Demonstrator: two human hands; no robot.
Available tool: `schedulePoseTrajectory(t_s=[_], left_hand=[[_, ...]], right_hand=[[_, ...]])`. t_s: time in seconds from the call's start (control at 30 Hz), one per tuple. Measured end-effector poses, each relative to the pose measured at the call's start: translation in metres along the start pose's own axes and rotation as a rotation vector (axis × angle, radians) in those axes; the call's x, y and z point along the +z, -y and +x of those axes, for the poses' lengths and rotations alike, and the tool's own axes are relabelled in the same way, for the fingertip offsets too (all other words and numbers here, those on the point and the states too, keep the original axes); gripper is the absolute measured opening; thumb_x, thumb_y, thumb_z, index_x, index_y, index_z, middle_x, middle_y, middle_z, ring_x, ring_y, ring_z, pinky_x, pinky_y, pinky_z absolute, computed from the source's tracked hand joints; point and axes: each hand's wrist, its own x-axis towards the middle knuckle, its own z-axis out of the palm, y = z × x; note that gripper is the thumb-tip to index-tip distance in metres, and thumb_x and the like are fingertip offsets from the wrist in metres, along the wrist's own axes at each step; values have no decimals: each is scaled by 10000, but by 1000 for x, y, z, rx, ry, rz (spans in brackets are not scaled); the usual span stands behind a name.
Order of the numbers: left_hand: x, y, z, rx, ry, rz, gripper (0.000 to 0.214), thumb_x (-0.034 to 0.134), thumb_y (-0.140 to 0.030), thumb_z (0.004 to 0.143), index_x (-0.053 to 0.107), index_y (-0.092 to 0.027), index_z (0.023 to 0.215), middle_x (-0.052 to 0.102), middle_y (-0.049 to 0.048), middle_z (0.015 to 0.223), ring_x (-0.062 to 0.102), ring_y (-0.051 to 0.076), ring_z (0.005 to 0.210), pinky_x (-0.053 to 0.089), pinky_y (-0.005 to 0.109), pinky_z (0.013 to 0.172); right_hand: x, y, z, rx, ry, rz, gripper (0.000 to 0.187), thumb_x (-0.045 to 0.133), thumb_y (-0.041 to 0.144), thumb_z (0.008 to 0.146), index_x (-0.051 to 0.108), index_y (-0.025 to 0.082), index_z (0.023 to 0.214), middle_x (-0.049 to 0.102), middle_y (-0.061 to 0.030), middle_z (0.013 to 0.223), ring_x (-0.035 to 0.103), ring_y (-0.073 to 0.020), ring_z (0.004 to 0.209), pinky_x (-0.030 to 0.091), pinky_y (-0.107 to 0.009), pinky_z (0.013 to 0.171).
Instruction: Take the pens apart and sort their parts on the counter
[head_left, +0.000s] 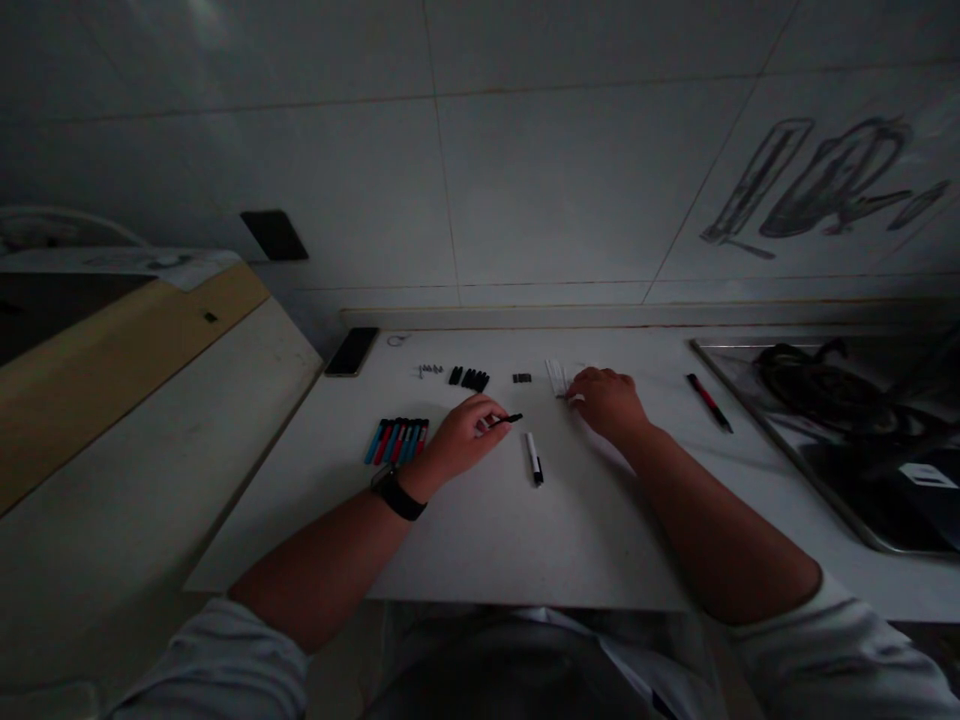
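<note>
My left hand, with a black watch on its wrist, is closed in a pinch on a thin black pen part that sticks out to the right. My right hand rests curled on the white board, its fingertips on a small group of white pen barrels. A white pen with a black tip lies between the two hands. A row of several blue and red pens lies just left of my left hand.
Black caps, small springs and another small black part lie in a line at the board's far edge. A phone lies at the far left corner, a red and black pen to the right. A steel sink holds dark cables.
</note>
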Motion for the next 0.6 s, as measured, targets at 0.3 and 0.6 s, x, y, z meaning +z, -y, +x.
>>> schedulePoseTrajectory(t_s=[0.3, 0.6], left_hand=[[2, 7, 0, -8, 5, -6, 148, 658, -331, 961, 687, -189, 993, 637, 50, 1004, 627, 157, 891, 530, 284, 771], [1, 10, 0, -12, -43, 39, 137, 673, -320, 953, 698, -196, 1005, 664, 52, 994, 649, 168, 898, 535, 297, 785]], right_hand=[[-8, 24, -10, -186, 84, -9, 142, 652, 192, 912, 783, 247, 914, 730, -109, 1080, 631, -286, 1031, 417, -418, 896], [-3, 39, -8, -272, -1, 98, 171, 549, 183, 992, 718, 209, 998, 745, -113, 1011, 662, -267, 944, 446, -394, 871]])
